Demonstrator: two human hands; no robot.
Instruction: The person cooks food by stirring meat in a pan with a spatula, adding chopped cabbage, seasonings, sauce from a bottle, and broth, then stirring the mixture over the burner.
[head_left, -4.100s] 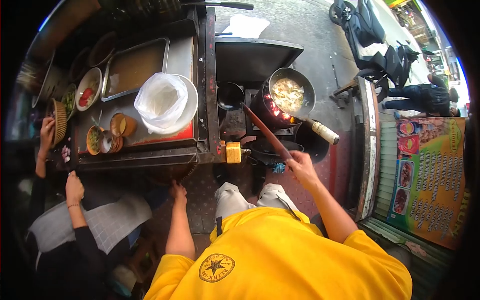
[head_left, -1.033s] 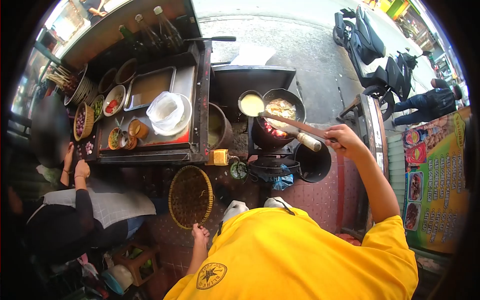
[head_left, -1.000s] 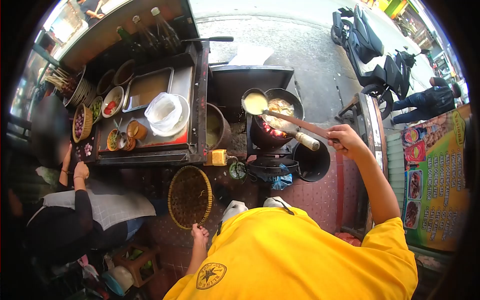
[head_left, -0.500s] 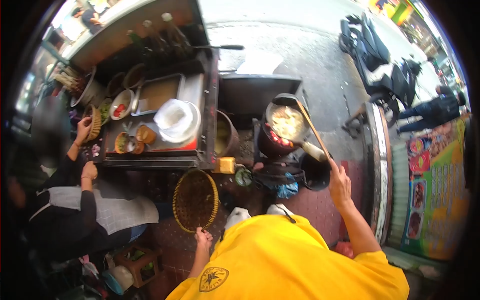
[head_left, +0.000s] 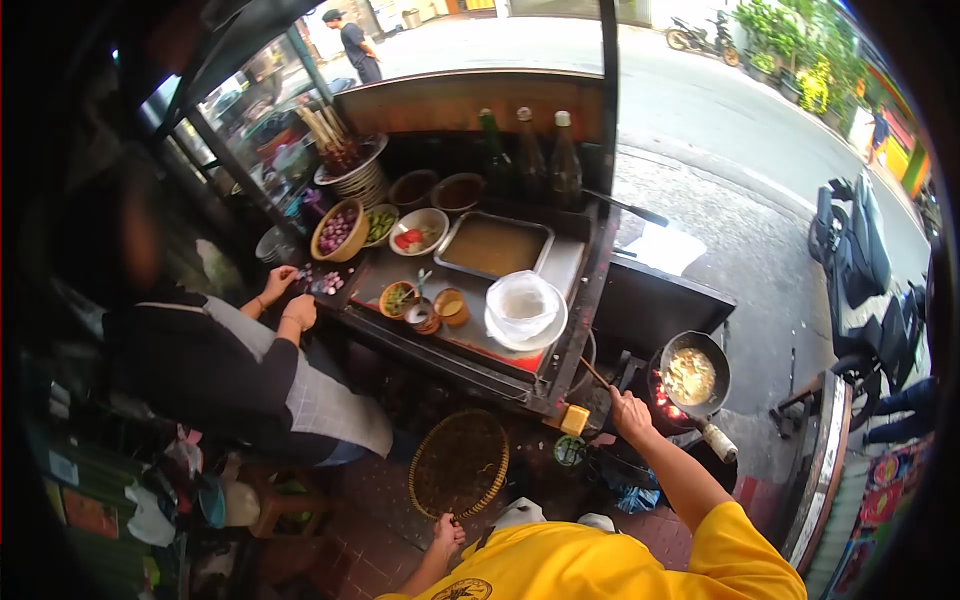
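Note:
My right hand (head_left: 632,415) is closed around a wooden-handled cooking utensil (head_left: 596,374). Its far end points toward a pot (head_left: 588,350) beside the cart and is hidden there. To the right, a wok (head_left: 722,372) of pale bubbling food (head_left: 690,376) sits over glowing coals (head_left: 664,398), its light-wrapped handle toward me. Low on the left, my left hand (head_left: 448,535) grips the rim of a round woven bamboo tray (head_left: 458,465). The tray hangs in front of the cart, above the floor.
A food cart (head_left: 440,350) carries bowls, a metal tray (head_left: 495,245), a plastic-lined container (head_left: 524,305) and bottles. At left, a person in a grey apron (head_left: 335,400) has both hands near chopped shallots (head_left: 325,282). A motorbike (head_left: 858,255) stands at right.
My view has turned left. The utensil has moved from the wok to the pot beside the cart. The other person's hand has left the shallot basket for the cart's edge.

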